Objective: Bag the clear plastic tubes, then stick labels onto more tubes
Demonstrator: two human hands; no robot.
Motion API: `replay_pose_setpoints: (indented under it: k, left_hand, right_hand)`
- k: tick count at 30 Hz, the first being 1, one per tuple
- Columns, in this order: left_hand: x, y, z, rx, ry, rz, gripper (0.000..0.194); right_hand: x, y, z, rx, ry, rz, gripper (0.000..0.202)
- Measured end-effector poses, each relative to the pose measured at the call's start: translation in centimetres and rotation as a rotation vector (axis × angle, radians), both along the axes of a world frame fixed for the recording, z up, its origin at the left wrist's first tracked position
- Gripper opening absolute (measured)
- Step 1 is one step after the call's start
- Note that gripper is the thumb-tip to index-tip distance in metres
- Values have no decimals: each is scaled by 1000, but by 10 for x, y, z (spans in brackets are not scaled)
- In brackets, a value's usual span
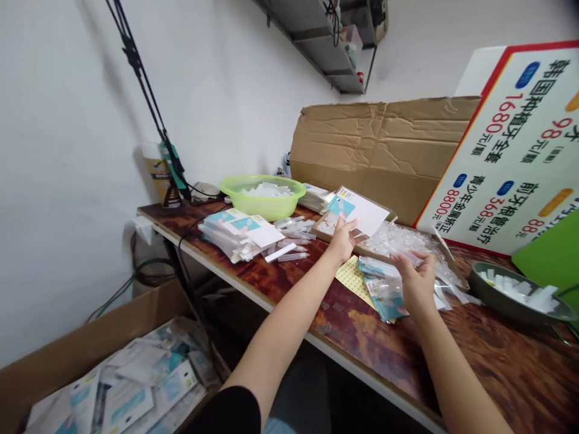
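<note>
My left hand (342,242) grips a white and teal packaging card (365,212) by its lower left edge, raised over the table. My right hand (417,282) is closed in a pinch on a small clear plastic piece (412,258); its exact kind is hard to make out. Behind that hand, a shallow cardboard tray (458,276) holds a heap of clear plastic pieces (391,240). Below and between the hands lie teal-printed packets (384,295) and a yellow sticker sheet (355,280), partly covered by the packets.
A stack of cards (244,232) and loose clear tubes (294,232) lie left, before a green basin (266,208) of white pieces. An oval bowl (484,289) stands right. Beside the table, a carton (136,310) contains packaged cards. Cardboard (362,135) and a printed sign (493,157) lean behind.
</note>
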State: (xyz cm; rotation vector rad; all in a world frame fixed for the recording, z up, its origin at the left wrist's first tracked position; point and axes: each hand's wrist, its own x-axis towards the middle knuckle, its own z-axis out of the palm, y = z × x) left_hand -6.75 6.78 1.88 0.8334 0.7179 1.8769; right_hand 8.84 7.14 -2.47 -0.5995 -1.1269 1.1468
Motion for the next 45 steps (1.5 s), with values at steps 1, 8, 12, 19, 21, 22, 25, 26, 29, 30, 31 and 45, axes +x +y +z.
replay_pose_setpoints:
  k: [1,8,12,19,21,22,25,26,29,30,31,45]
  left_hand:
    - [2,1,-4,23,-31,-30,37]
    - [6,-1,-25,52,-108,-157,48]
    - [6,0,-26,55,-133,-107,50]
    - [7,3,-28,13,-77,-134,54]
    - [7,3,-28,7,-65,-138,56]
    - [7,3,-29,7,-62,-136,57]
    - [6,4,-29,11,-63,-125,55]
    - [6,4,-30,9,-66,-120,54]
    - [7,4,-31,-19,-58,-126,54]
    - [8,3,-31,-30,-46,-143,53]
    - [10,2,-31,-40,-31,-165,51]
    - [20,-13,-27,-60,4,-356,40]
  right_hand:
    - [3,4,-1,0,-1,-32,43]
    - [11,5,8,-26,25,107,43]
    - [14,4,14,-39,115,111,46]
    - [14,0,13,-63,-1,128,44]
    - [13,-2,14,-62,-17,145,43]
    - [12,-3,14,-59,-10,149,43]
    - [12,-5,16,-41,26,135,41]
    - [13,-5,17,-30,38,125,40]
    - [13,-5,17,-10,67,120,38]
    - [13,-5,17,-13,73,125,38]
    - [12,-4,16,-23,79,130,38]
    - [7,-13,25,-248,71,408,39]
